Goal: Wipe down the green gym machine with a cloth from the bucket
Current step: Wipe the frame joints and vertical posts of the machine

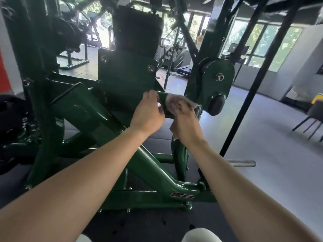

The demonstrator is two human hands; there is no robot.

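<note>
On green bar (163,102): left hand (148,114) gripping, right hand (185,119) pressing cloth (174,99).

Head-worn view, forward-down, close in.

I count one dark green steel-framed gym machine (111,109) in front of me and one pale, crumpled cloth (176,101). Two bare hands of mine are out, the left hand (148,112) and the right hand (186,119). Two round silver bolts (150,68) show on the machine's flat green plate.
</note>
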